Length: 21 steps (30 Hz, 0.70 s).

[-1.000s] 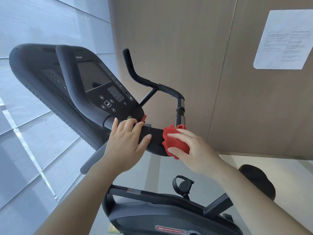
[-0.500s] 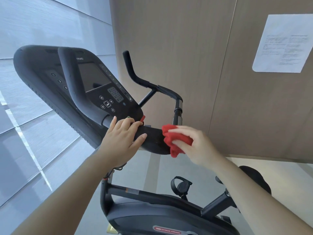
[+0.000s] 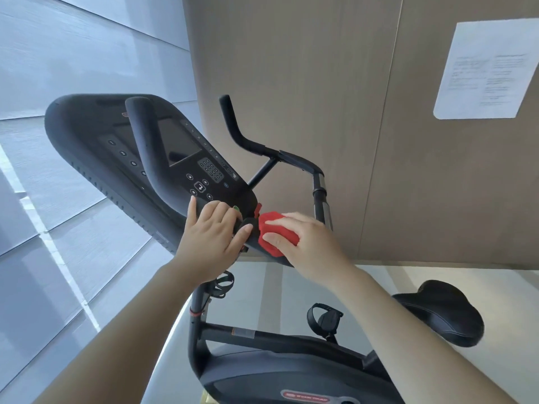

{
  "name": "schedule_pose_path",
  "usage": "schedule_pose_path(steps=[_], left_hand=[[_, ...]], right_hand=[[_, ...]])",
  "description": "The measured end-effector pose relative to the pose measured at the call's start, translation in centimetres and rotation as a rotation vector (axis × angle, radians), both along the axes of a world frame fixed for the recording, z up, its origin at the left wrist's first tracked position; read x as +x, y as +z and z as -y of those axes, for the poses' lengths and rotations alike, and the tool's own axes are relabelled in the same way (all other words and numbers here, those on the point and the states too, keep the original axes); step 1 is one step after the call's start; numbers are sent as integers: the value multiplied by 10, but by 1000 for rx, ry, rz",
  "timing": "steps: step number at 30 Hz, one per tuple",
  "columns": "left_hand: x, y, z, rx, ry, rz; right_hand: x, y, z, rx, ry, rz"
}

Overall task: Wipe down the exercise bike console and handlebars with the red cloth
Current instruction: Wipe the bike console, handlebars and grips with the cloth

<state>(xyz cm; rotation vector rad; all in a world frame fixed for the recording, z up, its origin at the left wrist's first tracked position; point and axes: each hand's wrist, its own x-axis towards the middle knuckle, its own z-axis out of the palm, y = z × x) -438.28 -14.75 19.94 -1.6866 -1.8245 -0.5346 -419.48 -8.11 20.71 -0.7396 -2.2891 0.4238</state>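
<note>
**Lower Console Edge: Wipe Position**

Grips bunched red cloth (image 3: 275, 235) in right hand (image 3: 304, 246), pressed against lower edge of black plastic exercise-bike console (image 3: 163, 170). Rests left hand (image 3: 213, 243), fingers relaxed, on same edge, just beside cloth. Leaves black curved handlebars (image 3: 253, 144) untouched.

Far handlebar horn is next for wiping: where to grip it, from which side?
Wrap the right hand with the red cloth round the upturned end of the far handlebar, above the bend, coming from the near side. That stretch is a bare round tube standing free; lower down a strut joins it.
</note>
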Motion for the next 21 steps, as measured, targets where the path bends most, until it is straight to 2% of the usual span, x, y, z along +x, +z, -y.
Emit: schedule_pose_path(steps=[4, 9, 16, 21], left_hand=[[-2, -4, -2, 59, -36, -2], [-7, -5, -3, 74, -55, -16], [-7, -3, 0, 24, -61, -33], [-6, -3, 0, -1, -38, 7]], right_hand=[[24, -6, 6, -49, 31, 58], [14, -5, 11, -21, -9, -47], [37, -22, 13, -46, -9, -36], [44, -20, -2, -101, -48, -197]])
